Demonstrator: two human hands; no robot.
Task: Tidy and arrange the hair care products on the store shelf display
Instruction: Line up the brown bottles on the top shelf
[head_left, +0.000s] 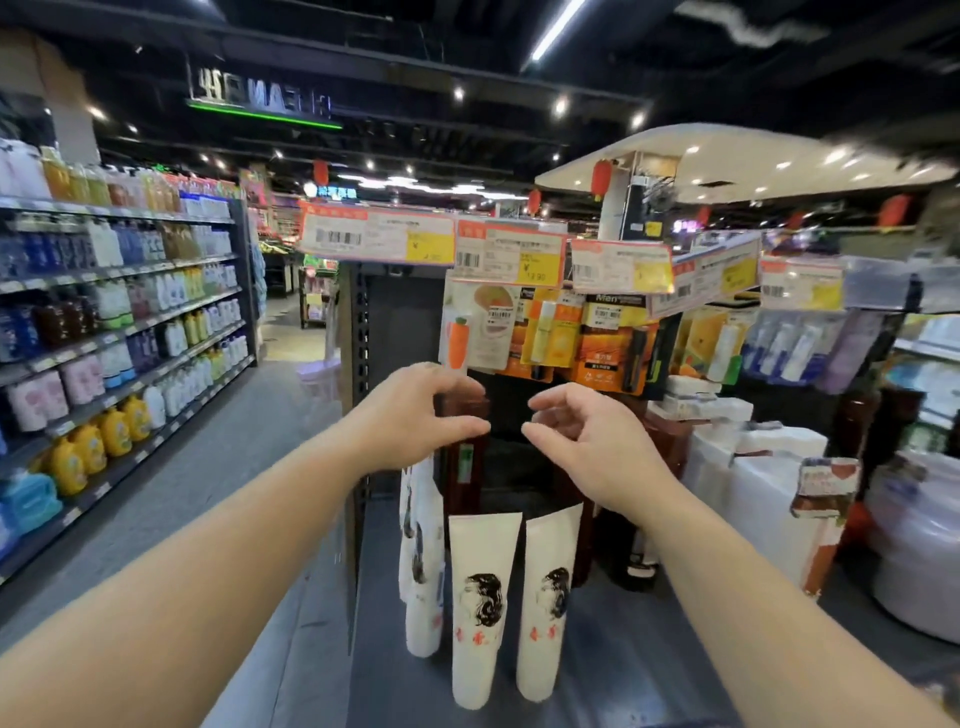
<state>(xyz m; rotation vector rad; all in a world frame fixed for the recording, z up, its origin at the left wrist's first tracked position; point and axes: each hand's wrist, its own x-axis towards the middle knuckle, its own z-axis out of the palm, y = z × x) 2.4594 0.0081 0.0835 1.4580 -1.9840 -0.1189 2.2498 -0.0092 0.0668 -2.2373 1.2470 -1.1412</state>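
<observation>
Both arms are extended toward the shelf display. The left hand (415, 415) is positioned at the top of a dark brown bottle (464, 457); its fingers are curved over the bottle's cap and the thumb lies against the bottle's front, so the cap is enclosed in the grip. The bottle body hangs directly below this hand, upright on the shelf (623, 654).

The right hand (587, 441) is held just beside the left, apart from it, with fingers loosely curled and a narrow gap between thumb and fingertips. Nothing is held in it. A second dark brown bottle (670, 441) stands just behind and to the right of this hand; contact cannot be determined.

Below both hands, nearer the camera, two white tubes (483, 613) printed with a dark-haired head are seen standing cap-down, side by side. Further white tubes (422, 571) lie below the left hand, left of that pair. Carded products (602, 338) hang above both hands under price labels (511, 257).
</observation>
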